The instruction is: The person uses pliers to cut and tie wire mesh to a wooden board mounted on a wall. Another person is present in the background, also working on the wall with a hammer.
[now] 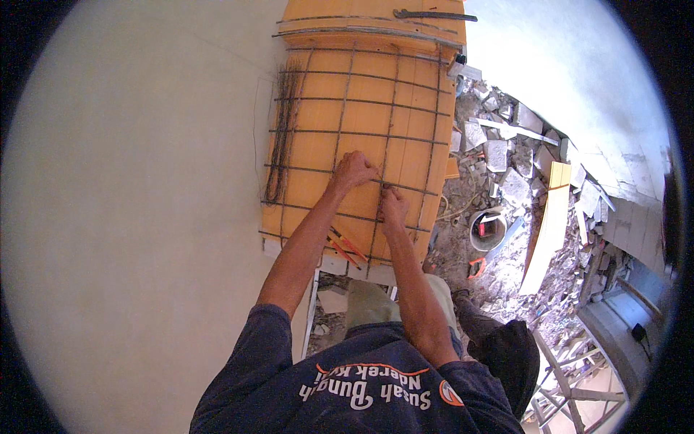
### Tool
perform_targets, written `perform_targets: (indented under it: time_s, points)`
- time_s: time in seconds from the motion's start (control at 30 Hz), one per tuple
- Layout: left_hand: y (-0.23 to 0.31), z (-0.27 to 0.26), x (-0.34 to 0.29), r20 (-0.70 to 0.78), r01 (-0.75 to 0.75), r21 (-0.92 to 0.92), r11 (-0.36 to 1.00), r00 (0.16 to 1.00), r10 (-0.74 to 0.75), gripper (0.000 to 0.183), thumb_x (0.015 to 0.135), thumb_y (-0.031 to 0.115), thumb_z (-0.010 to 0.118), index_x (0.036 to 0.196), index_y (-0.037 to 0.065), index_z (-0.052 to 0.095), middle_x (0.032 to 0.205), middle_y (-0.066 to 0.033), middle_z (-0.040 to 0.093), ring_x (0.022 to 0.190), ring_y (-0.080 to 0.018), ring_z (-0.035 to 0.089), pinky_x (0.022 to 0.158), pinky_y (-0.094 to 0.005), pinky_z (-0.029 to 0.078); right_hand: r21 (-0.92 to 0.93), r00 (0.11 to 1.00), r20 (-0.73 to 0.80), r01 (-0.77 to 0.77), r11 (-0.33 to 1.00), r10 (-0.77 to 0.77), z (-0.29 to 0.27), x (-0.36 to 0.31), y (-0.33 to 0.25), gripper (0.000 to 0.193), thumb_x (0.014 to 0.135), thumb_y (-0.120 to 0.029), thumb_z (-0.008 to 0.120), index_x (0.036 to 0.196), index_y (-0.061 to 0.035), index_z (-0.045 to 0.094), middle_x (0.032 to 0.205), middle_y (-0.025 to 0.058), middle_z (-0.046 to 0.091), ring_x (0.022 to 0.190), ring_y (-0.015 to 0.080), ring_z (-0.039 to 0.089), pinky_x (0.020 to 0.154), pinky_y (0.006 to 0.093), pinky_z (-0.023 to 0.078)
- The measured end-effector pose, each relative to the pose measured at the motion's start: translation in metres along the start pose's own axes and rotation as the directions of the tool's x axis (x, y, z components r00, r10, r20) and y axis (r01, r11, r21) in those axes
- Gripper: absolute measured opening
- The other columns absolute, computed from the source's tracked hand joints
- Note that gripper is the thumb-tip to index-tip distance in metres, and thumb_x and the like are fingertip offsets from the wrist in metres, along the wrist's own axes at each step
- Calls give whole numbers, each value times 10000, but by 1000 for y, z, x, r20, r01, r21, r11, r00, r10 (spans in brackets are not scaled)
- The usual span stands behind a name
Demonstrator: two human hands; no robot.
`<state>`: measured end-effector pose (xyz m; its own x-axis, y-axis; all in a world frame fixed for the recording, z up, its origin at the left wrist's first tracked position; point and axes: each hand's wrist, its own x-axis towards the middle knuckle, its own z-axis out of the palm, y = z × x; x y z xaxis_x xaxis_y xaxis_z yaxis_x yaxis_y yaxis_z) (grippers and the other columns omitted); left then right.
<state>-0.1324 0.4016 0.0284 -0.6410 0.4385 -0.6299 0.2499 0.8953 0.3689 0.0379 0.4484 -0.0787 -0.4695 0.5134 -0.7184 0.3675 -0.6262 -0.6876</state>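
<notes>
A grid of dark steel rebar (350,90) lies over yellow-orange formwork boards (369,116). Both my hands meet at one bar crossing in its near part. The fingers of my left hand (354,170) are pinched together just left of that crossing; whatever is between them is too small to make out. Right below the crossing, my right hand (394,206) is closed around or against the lengthwise bar, its fingertips partly hidden. Pincers with orange handles (347,247) rest on the boards near my left forearm. Along the left side lies a bundle of thin tie wire (283,141).
A dark metal bar tool (434,14) lies on the far step. To the right, well below, are broken rubble (499,155), a bucket (488,230), an orange-handled saw (477,267) and a yellow plank (547,228). A plain wall (144,202) borders the left; another person (499,347) shows lower right.
</notes>
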Motion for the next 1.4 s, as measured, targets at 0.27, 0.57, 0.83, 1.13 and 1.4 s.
perform_targets:
  time_s: [0.27,0.57,0.83,1.13,1.4]
  points:
    - [-4,30,-7,-150,-136,-152,979,982,113,264,825,289,736,843,26,750,830,-191,725,808,-356,713,753,-473,551,-260,987,-75,117,959,-141,-1,-3,-5,254,876,-192,647,930,35,746,820,129,726,759,202,667,689,370,507]
    - [-15,52,-14,-392,-308,-257,916,900,193,216,857,192,714,841,-19,674,794,-219,687,778,-367,692,703,-462,533,-556,985,9,151,818,-175,-6,-2,-19,301,867,-316,666,882,-34,771,772,192,726,734,313,726,699,452,536]
    - [-11,54,-40,-516,-491,-256,833,798,312,203,885,174,697,850,-23,664,822,-199,679,801,-374,662,750,-455,524,-372,993,64,119,921,-102,-5,-9,-34,221,959,-161,583,857,2,691,712,50,659,587,137,608,494,298,460]
    - [-30,57,-49,-471,-657,-47,752,679,564,235,855,157,710,1028,0,690,1060,-167,702,1064,-347,624,998,-467,454,-155,970,198,-109,982,139,-7,-36,-80,193,946,-188,584,973,-26,684,782,44,651,637,134,608,558,282,486]
    - [-31,47,-53,-388,-675,-26,737,687,615,430,763,259,819,1108,35,695,1149,-135,691,1131,-322,609,1053,-449,435,-271,927,212,-248,930,309,-12,-13,-107,199,942,-236,623,915,-54,698,758,31,651,619,122,587,550,269,456]
